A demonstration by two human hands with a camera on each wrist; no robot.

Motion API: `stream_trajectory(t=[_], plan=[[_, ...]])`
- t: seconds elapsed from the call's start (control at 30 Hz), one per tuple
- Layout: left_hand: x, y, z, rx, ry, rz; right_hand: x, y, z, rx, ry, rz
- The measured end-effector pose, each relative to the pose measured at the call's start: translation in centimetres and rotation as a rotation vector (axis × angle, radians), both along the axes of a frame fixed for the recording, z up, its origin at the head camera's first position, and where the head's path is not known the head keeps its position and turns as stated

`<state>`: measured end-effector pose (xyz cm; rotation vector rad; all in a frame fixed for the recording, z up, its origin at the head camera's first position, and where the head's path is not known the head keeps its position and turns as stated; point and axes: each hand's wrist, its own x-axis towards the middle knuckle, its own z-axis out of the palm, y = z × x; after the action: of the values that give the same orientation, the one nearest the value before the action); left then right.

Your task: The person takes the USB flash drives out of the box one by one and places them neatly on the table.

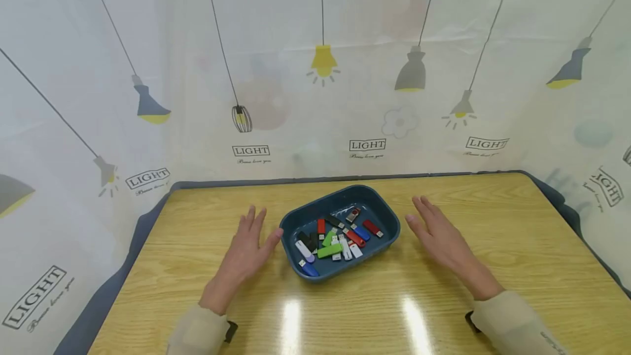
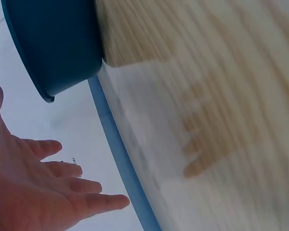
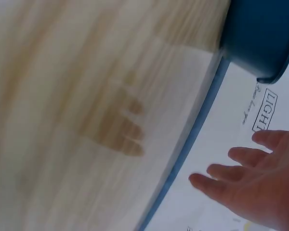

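Observation:
A dark blue plastic tray sits at a slant on the table, holding several USB sticks in green, red, black, white and blue. Left of it hovers my left hand, fingers spread and straight, the thumb tip right at the tray's rim. On the other side my right hand is held with straight fingers, a small gap from the tray. Both palms face inward, and neither holds anything. The left wrist view shows the left palm below the tray's side wall; the right wrist view mirrors this with the right palm.
The wooden table reflects two bright light streaks near its front. Behind it hangs a pale curtain printed with lamps and the word LIGHT. A dark blue band runs along the table's far edge.

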<state>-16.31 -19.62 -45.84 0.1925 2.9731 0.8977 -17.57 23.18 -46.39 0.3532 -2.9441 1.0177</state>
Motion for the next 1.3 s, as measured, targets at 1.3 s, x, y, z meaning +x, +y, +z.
stream_trajectory(t=[1.3], plan=[[1.0, 4.0, -1.1, 0.793, -0.208, 0.137, -0.2, -2.0, 0.7, -0.171, -0.117, -0.073]])
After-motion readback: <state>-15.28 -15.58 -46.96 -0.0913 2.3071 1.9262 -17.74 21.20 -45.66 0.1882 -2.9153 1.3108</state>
